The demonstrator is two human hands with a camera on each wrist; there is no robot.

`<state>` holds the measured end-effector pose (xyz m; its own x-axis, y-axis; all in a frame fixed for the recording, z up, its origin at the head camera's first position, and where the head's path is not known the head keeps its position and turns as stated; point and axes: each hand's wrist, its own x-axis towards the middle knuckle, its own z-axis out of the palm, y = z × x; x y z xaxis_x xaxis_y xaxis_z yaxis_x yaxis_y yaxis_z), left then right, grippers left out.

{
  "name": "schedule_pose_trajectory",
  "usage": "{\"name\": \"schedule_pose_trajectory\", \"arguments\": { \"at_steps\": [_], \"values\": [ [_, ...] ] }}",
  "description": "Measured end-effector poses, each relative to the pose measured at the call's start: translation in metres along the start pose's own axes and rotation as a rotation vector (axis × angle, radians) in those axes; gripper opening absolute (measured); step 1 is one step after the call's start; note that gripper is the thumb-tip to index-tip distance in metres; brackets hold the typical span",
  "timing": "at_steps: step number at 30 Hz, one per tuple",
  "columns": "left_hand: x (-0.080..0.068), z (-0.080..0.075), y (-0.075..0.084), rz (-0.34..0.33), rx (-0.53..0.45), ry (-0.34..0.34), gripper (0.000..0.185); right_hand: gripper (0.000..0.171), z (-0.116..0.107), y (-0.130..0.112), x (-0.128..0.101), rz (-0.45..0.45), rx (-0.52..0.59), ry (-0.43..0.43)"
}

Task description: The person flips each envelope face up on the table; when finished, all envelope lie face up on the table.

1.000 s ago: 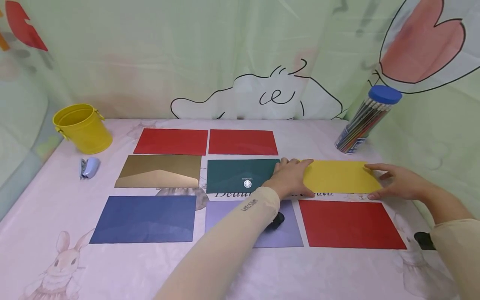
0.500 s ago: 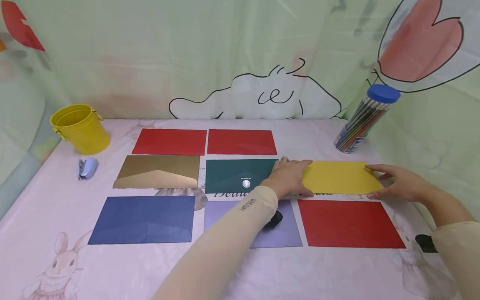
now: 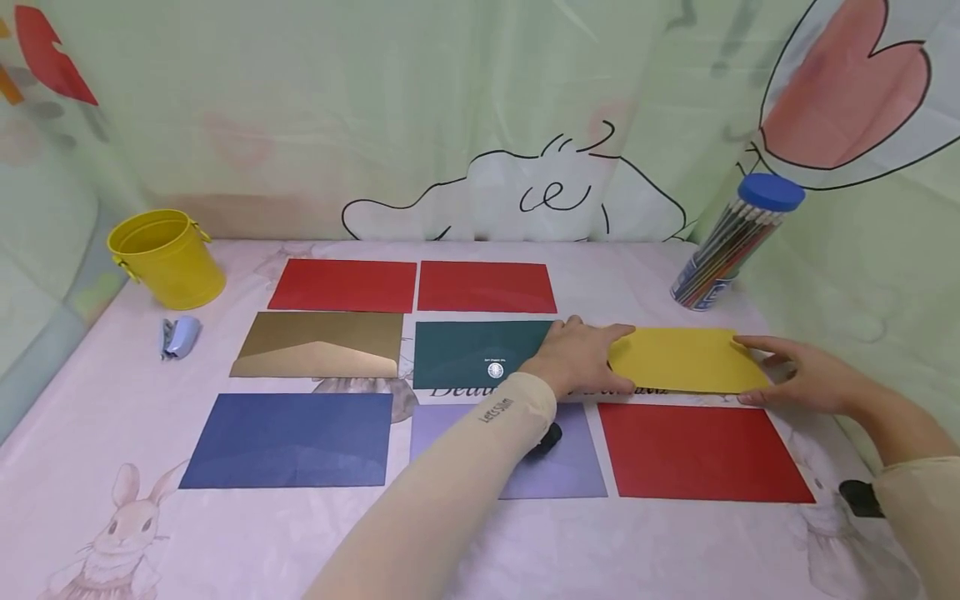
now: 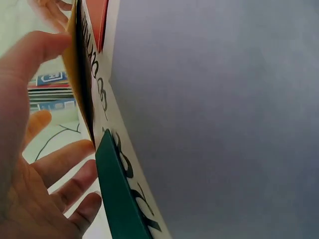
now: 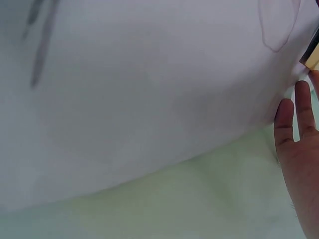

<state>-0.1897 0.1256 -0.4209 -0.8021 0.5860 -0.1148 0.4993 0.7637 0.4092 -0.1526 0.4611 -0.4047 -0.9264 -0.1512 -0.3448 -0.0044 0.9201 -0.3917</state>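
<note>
A flat yellow envelope (image 3: 686,360) lies crosswise between my two hands at the right of the middle row. My left hand (image 3: 581,357) grips its left end, thumb at the near corner and fingers toward the far one, overlapping the green envelope (image 3: 480,354). My right hand (image 3: 810,375) holds the right end between thumb and index finger. In the left wrist view, the yellow envelope (image 4: 75,74) is edge-on with a dark gap along its underside, beside the thumb. Only a corner of the yellow envelope (image 5: 312,59) shows at the fingertips in the right wrist view.
Nearby lie a red envelope (image 3: 705,454), a lilac one (image 3: 442,425), a blue one (image 3: 288,442), a gold one (image 3: 318,329) and two red ones at the back. A pencil jar (image 3: 731,246), yellow bucket (image 3: 168,267) and small lilac stapler (image 3: 180,337) stand around them.
The yellow envelope has shifted slightly toward me and its near edge now shows a shadow below. Both hands keep their hold and move with it.
</note>
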Motion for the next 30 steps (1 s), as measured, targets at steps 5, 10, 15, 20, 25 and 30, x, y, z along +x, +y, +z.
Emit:
{"name": "schedule_pose_trajectory", "arguments": {
  "at_steps": [5,10,15,20,25,30],
  "values": [
    [0.000,-0.002,-0.002,0.002,-0.004,-0.002,0.077,0.100,-0.001,0.003,-0.001,-0.011,0.023,-0.002],
    [-0.002,-0.005,-0.003,0.015,0.005,0.003,0.072,0.098,-0.002,0.006,-0.004,-0.016,0.068,0.004],
    [-0.003,-0.006,-0.004,0.017,-0.041,0.022,0.069,0.091,-0.005,0.006,-0.006,-0.009,0.063,0.032],
    [-0.002,-0.006,-0.004,-0.005,-0.069,0.057,0.070,0.078,-0.009,0.003,-0.007,0.012,0.054,0.075],
    [0.001,-0.006,-0.005,0.009,-0.031,0.108,0.073,0.075,-0.012,-0.005,-0.009,0.064,0.081,0.119],
    [0.002,-0.008,-0.006,0.017,0.003,0.143,0.068,0.085,-0.015,-0.011,-0.007,0.127,0.074,0.160]
  ]
}}
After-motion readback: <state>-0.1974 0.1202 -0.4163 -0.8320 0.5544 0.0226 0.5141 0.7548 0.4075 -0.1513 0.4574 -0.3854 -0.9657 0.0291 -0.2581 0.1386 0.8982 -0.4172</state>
